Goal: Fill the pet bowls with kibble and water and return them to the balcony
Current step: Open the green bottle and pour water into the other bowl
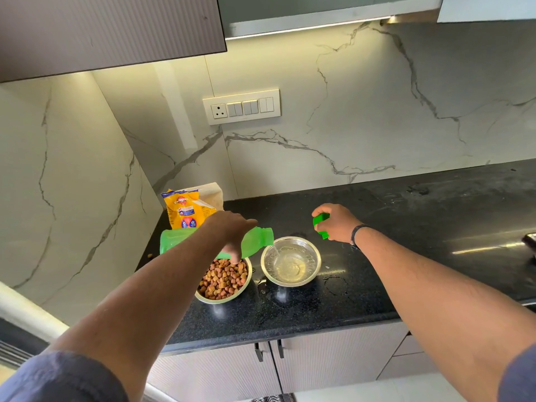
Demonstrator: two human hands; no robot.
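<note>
Two hands work: left hand point(232, 227) grips tilted green bottle point(256, 239) over water bowl point(291, 261); right hand point(338, 223) clasps green cap point(321, 224).

A black speckled counter point(406, 216) runs from left to right, its surface glossy, with wet patches point(336, 282) near the middle and smears further right. Behind it rises a white marble backsplash point(377, 111) veined in grey, which turns the corner and continues along the left wall. A cream switch plate point(241, 106) sits on the backsplash, with one socket at its left end and rocker switches beside it. Above hangs a dark ribbed wall cabinet point(110, 27) at the far left, and a light strip point(307, 27) glows under the unit to its right. Below the counter, pale cabinet doors point(319, 361) carry two black handles point(269, 351) set side by side.
</note>
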